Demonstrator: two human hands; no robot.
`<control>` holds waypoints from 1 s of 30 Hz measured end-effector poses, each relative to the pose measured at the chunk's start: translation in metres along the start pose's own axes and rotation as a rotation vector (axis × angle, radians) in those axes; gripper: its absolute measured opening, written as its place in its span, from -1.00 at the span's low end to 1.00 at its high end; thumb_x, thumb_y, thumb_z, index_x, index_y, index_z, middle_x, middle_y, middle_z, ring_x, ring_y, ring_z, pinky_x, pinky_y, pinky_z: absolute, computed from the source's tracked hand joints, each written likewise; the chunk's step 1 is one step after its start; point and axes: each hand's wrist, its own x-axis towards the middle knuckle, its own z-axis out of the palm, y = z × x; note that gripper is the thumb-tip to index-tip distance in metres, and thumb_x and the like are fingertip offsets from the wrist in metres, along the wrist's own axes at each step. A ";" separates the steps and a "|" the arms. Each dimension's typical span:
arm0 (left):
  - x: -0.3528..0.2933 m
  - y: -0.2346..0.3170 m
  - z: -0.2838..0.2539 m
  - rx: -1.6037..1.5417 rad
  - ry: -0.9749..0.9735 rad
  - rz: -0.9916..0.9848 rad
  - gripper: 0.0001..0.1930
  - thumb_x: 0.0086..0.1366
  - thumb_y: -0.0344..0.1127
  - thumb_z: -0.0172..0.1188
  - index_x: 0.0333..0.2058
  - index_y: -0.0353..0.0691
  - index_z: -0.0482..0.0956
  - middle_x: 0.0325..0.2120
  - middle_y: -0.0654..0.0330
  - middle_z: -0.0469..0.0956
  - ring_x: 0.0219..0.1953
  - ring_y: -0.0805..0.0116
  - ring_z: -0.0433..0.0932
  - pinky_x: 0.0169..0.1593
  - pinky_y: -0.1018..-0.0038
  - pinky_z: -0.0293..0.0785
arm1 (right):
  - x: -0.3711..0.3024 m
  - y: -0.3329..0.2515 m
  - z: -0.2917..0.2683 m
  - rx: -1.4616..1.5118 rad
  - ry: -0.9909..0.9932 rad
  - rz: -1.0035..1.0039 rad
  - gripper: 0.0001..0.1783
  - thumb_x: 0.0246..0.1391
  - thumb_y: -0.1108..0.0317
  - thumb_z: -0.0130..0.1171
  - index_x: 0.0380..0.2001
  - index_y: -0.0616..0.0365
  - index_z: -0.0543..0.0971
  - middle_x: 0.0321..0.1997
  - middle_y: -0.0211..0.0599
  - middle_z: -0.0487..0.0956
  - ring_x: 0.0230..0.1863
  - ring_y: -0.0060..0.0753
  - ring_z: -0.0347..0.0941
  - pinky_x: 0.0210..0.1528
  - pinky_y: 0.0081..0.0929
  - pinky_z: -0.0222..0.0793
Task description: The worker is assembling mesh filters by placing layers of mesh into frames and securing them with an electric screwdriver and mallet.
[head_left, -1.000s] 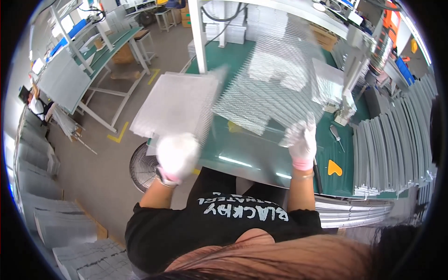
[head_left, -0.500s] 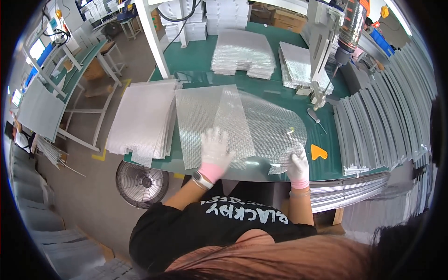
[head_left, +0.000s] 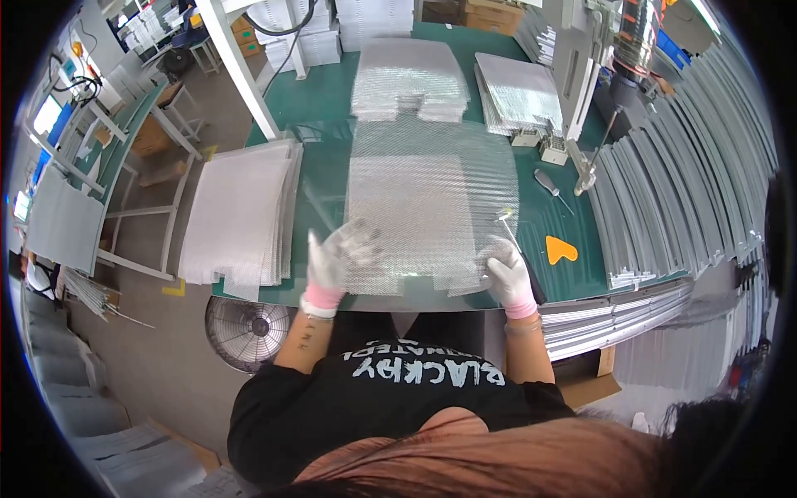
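Note:
Two thin translucent sheets with a fine mesh pattern, one the top sheet [head_left: 407, 207], lie overlapping on the green table in front of me. My left hand [head_left: 342, 256], in a white glove with a pink cuff, is at their near left edge, fingers spread and slightly blurred. My right hand [head_left: 508, 272], gloved alike, has its fingers closed in a pinch at the near right edge of the sheets. A thin-shafted tool [head_left: 538, 286] with a dark handle runs beside and partly behind my right hand; whether I grip it I cannot tell.
A stack of pale sheets [head_left: 237, 212] sits left, with more stacks [head_left: 411, 75] [head_left: 519, 87] behind. On the right are a screwdriver [head_left: 548, 187], an orange flat piece [head_left: 561, 249], a hanging power driver [head_left: 627, 70] and a long row of grey panels [head_left: 664, 207].
The sheets, fanned apart before, now overlap nearly squarely. My left hand has moved left off the sheet's middle to its edge. My right hand has shifted slightly left with the sheet's edge.

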 end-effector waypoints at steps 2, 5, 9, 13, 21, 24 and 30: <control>-0.007 0.018 -0.017 -0.088 0.039 -0.095 -0.32 0.27 -0.16 0.16 0.28 -0.34 0.18 -0.06 -0.13 0.50 0.00 -0.06 0.49 0.08 0.20 0.39 | 0.005 0.003 0.003 -0.113 0.005 0.009 -0.50 0.18 0.53 0.05 0.21 0.26 0.33 -0.12 -0.32 0.57 -0.18 -0.52 0.50 -0.11 -0.56 0.44; -0.010 0.041 -0.022 -0.178 0.079 -0.197 -0.28 0.22 -0.21 0.25 0.28 -0.35 0.17 -0.19 -0.13 0.60 -0.12 -0.01 0.62 -0.02 0.26 0.52 | 0.011 -0.007 0.019 -0.484 0.008 0.031 -0.40 0.18 0.47 0.10 0.29 0.22 0.27 -0.24 -0.34 0.61 -0.28 -0.57 0.53 -0.20 -0.61 0.44; -0.009 0.020 0.001 0.140 0.181 -0.202 -0.22 0.16 -0.19 0.31 0.29 -0.31 0.17 -0.56 -0.01 0.52 -0.55 0.14 0.52 -0.37 0.32 0.47 | 0.019 0.018 0.018 -0.970 0.167 -0.227 -0.22 0.10 0.36 0.20 0.35 0.26 0.15 -0.41 -0.06 0.61 -0.40 -0.13 0.60 -0.28 -0.33 0.49; -0.007 0.008 0.008 0.202 0.120 -0.262 -0.21 0.17 -0.15 0.31 0.29 -0.30 0.15 -0.30 -0.12 0.56 -0.30 -0.07 0.58 -0.20 0.19 0.51 | 0.022 0.026 0.020 -1.093 0.195 -0.111 -0.22 0.11 0.31 0.22 0.36 0.20 0.17 -0.31 -0.06 0.64 -0.34 -0.04 0.60 -0.23 -0.25 0.51; -0.009 -0.015 0.024 0.251 0.127 -0.213 -0.19 0.20 -0.10 0.28 0.32 -0.26 0.11 -0.03 -0.20 0.53 -0.11 -0.17 0.58 -0.07 0.13 0.52 | 0.021 0.052 0.014 -1.287 0.237 -0.372 -0.43 0.12 0.34 0.19 0.22 0.13 0.39 -0.09 0.04 0.61 -0.22 0.02 0.59 -0.18 -0.27 0.50; -0.004 -0.016 0.020 0.214 0.116 -0.191 -0.18 0.21 -0.08 0.28 0.33 -0.26 0.09 -0.04 -0.19 0.54 -0.12 -0.17 0.58 -0.08 0.13 0.51 | 0.022 0.050 0.014 -1.233 0.247 -0.381 -0.51 0.12 0.35 0.20 0.15 0.13 0.46 -0.09 -0.01 0.62 -0.25 -0.03 0.59 -0.20 -0.30 0.50; 0.001 -0.003 0.015 0.222 0.031 -0.301 -0.19 0.22 -0.09 0.26 0.34 -0.26 0.09 -0.05 -0.19 0.54 -0.11 -0.16 0.58 -0.07 0.14 0.51 | 0.019 0.048 0.015 -1.235 0.225 -0.340 -0.60 0.13 0.34 0.18 0.06 0.12 0.51 -0.12 -0.07 0.62 -0.17 0.00 0.58 -0.14 -0.25 0.51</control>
